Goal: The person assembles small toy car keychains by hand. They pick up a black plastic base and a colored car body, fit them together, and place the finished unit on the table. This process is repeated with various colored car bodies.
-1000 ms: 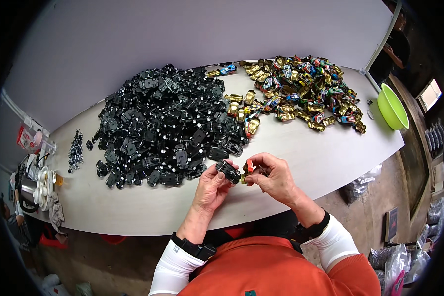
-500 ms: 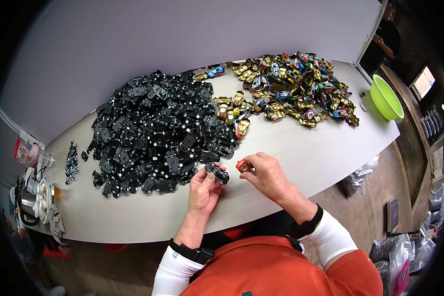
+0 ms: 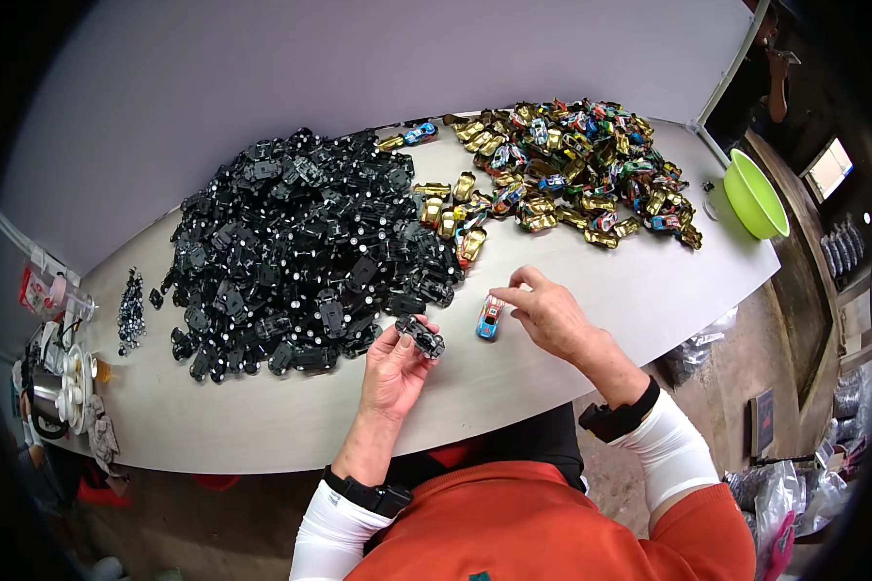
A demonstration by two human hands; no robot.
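My left hand [image 3: 391, 373] holds a black toy car chassis [image 3: 420, 337] between thumb and fingers, over the front edge of the big chassis pile [image 3: 291, 252]. Just right of it, a red and blue toy car body [image 3: 489, 318] lies on the table. My right hand [image 3: 550, 315] is beside that body with its fingers apart, a fingertip at the body's far end; whether it touches cannot be made out. Farther back lies a heap of gold and multicoloured car bodies [image 3: 572, 165]. Several gold bodies [image 3: 446, 208] rest against the chassis pile.
A lime green bowl [image 3: 756, 194] stands at the table's right end. On the left lie a small pile of tiny dark and silvery parts [image 3: 131, 315], a kettle [image 3: 48, 402] and a cloth [image 3: 103, 436]. A pale partition [image 3: 358, 68] rises behind the table [image 3: 262, 426].
The red and blue car body, held in my right hand before, now lies on the table. My right hand has opened and shifted right. The left hand keeps its chassis.
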